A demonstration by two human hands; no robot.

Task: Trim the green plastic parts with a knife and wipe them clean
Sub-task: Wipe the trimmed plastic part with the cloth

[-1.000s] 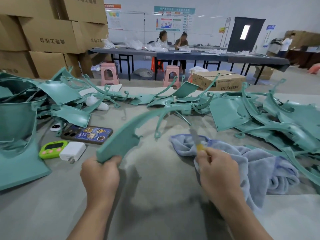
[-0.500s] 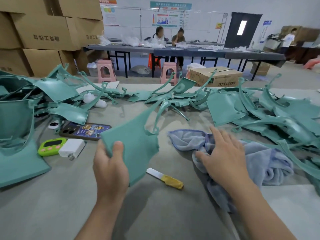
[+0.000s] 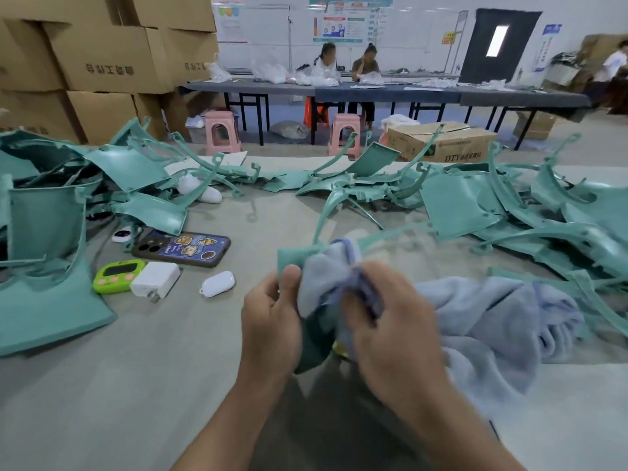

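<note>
The part [image 3: 291, 259] under work is held above the bench [image 3: 136, 385], at the near middle, with its broad end toward the worker and its thin arm running away to the right. The left hand [image 3: 272, 321] grips the broad end, fingers curled round the edge and thumb up on the face. The right hand [image 3: 390, 321] pinches a bunched corner of the cloth [image 3: 492, 321] against that face; the rest trails on the bench to the right. Step judged: wiping. Recommended: support the part close to the wiped patch, draw the cloth along the trimmed edges rather than across them, and turn the part to reach the underside and the thin arm, which looks likely to flex. A yellow sliver below the hands may be the knife [image 3: 341, 348]; I cannot tell its blade direction, so caution. Unfinished parts [image 3: 475, 205] lie heaped beyond.
</note>
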